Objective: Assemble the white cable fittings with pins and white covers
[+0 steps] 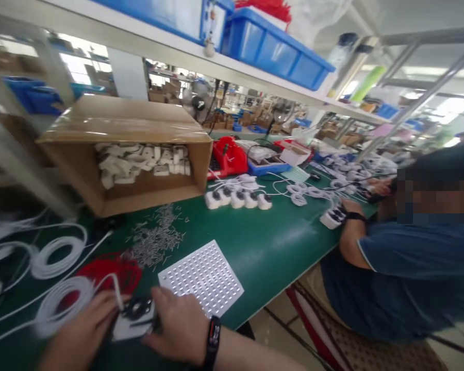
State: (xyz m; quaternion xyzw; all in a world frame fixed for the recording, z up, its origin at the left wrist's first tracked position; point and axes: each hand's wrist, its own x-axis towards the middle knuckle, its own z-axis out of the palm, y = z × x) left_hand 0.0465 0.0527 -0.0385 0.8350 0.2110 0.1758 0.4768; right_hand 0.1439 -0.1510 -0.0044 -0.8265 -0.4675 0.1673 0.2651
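Fingers [160,299] of the right hand [183,324] clamp a white housing [126,330] with a round black fitting [137,308] by the table's [270,252] near edge; the blurred left hand [83,330] meets its other side, its grip impossible to tell. A slotted white plate [203,273] lies just beside, small metal fasteners [158,237] beyond, an open cardboard box [131,118] toward the far edge.
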